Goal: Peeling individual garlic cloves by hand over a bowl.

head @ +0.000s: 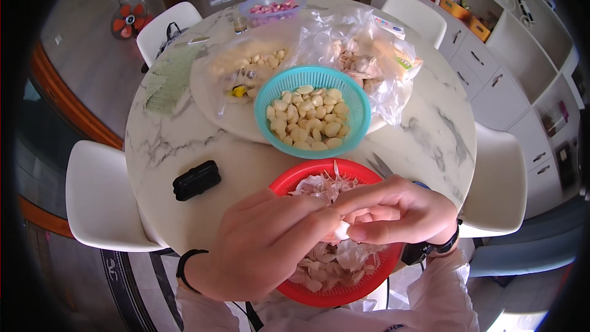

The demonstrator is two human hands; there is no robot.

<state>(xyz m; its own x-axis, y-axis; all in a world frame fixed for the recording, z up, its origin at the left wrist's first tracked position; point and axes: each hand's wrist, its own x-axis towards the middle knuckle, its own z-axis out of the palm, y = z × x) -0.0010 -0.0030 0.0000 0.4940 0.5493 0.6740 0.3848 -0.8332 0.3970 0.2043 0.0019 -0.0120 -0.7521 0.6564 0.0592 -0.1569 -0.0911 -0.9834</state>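
Between the fingertips of both hands is a pale garlic clove (342,230). My left hand (272,240) comes from the left, its curled fingers hiding part of the clove. My right hand (396,212) meets it from the right, thumb pressed against the clove. Both are held over a red plastic basket (339,297), in which papery garlic skins (329,267) are heaped. Just beyond it, a turquoise plastic basket (359,87) contains many peeled garlic cloves (309,117). Scissors (380,165) lie right of the red basket, their handles partly covered by my right hand.
On the marble-patterned round table (221,221) sits a black case (197,180). Clear bags hold garlic bulbs (364,67) and loose cloves (262,60) on the turntable (207,106). Farther back is a bowl of shallots (274,8); a green cloth (170,78) lies left.
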